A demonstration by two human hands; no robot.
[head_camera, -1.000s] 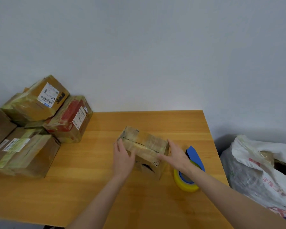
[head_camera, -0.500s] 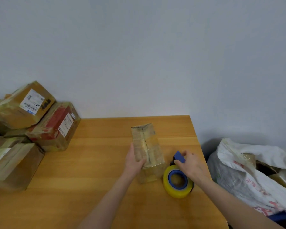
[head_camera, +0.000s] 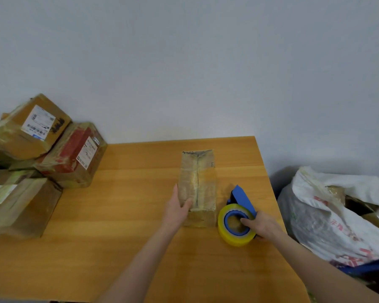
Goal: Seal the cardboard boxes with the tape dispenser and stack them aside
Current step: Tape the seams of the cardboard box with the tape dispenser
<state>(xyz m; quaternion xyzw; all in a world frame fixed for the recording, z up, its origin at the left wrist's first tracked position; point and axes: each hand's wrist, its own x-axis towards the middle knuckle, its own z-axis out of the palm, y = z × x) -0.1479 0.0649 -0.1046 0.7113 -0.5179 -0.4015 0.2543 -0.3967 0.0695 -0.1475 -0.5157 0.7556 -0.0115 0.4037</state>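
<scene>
A small cardboard box [head_camera: 198, 182] lies lengthwise on the wooden table [head_camera: 118, 215], its top seam running away from me. My left hand [head_camera: 178, 208] holds its near left corner, thumb on top and fingers along the side. Just right of the box stands the blue tape dispenser [head_camera: 241, 199] with a yellow tape roll [head_camera: 228, 235]. My right hand [head_camera: 262, 224] grips the dispenser, with a finger reaching into the roll's blue core.
Several taped cardboard boxes [head_camera: 42, 158] are piled at the table's left end against the wall. A white plastic sack [head_camera: 337, 213] with more boxes sits on the floor beyond the table's right edge.
The box was turned from slanted to lengthwise. My right hand left the box and took hold of the tape dispenser. My left hand stayed on the box's left side.
</scene>
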